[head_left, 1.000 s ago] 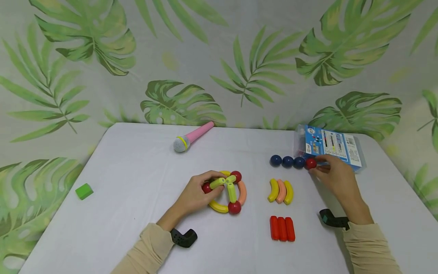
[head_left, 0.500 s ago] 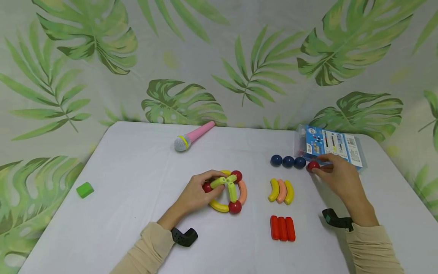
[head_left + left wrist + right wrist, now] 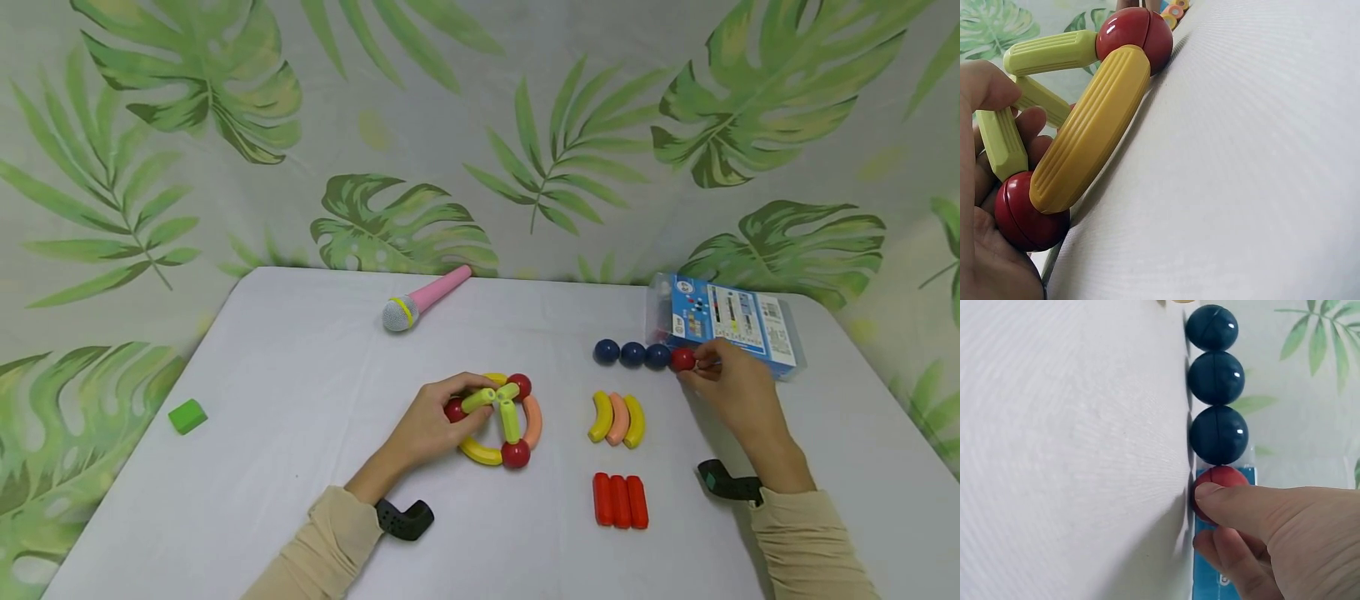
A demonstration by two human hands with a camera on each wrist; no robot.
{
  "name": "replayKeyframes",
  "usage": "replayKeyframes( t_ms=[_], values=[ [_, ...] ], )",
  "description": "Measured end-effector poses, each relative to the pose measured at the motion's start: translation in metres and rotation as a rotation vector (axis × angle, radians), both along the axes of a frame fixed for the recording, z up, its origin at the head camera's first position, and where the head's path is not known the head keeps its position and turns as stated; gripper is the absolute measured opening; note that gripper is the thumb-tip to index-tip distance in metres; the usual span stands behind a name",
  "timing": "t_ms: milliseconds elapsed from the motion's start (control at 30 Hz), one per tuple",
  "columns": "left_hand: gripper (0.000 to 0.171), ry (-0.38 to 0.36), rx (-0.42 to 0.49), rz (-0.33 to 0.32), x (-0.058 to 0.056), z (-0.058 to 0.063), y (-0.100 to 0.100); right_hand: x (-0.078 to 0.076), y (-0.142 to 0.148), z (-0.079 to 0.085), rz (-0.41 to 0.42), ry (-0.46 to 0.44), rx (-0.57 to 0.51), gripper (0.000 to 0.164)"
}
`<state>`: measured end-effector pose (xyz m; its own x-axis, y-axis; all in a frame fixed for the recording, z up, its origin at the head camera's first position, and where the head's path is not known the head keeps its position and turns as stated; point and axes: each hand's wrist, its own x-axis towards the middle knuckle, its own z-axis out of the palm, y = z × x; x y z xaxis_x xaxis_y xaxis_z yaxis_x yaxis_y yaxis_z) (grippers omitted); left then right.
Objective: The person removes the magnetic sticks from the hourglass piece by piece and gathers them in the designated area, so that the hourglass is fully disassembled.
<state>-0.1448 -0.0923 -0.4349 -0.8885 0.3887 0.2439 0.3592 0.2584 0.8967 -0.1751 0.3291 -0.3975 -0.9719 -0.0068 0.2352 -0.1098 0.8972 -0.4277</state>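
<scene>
My left hand grips the left side of a toy ball-and-stick frame. Its thumb and fingers lie around a light green stick and a red ball. The frame's ring joins curved yellow sticks and a pink stick with red balls; light green sticks lean inward to a peak. At the back right, my right hand pinches a single red ball between thumb and fingers. That ball sits against the end of a row of dark blue balls.
Behind the right hand lies a clear box with a blue label. Curved yellow and pink sticks and red sticks lie in groups right of centre. A pink toy microphone lies at the back, a green block far left.
My right hand drew the red ball slightly away from the blue row, then brought it back against the end ball. The left hand and the frame have stayed in place.
</scene>
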Motion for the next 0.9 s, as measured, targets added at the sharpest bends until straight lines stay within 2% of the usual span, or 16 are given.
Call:
replayKeyframes(
  t_ms=[200, 467, 600, 700, 900],
  values=[
    [0.029, 0.003, 0.0, -0.003, 0.0, -0.001, -0.001, 0.003, 0.001, 0.008, -0.01, -0.046, 0.021, 0.033],
    [0.029, 0.004, -0.001, -0.012, -0.001, 0.001, 0.0, 0.009, -0.01, 0.023, 0.05, 0.042, 0.019, 0.027],
    [0.029, 0.003, -0.005, -0.013, -0.001, 0.002, 0.0, 0.015, -0.033, 0.032, 0.142, 0.089, -0.011, 0.027],
    [0.028, 0.0, -0.006, -0.011, -0.001, 0.002, -0.001, 0.023, -0.061, 0.035, 0.233, 0.079, -0.025, 0.027],
    [0.029, 0.016, -0.015, -0.012, 0.0, 0.001, 0.0, 0.039, -0.118, 0.033, 0.399, -0.085, -0.072, 0.023]
  ],
)
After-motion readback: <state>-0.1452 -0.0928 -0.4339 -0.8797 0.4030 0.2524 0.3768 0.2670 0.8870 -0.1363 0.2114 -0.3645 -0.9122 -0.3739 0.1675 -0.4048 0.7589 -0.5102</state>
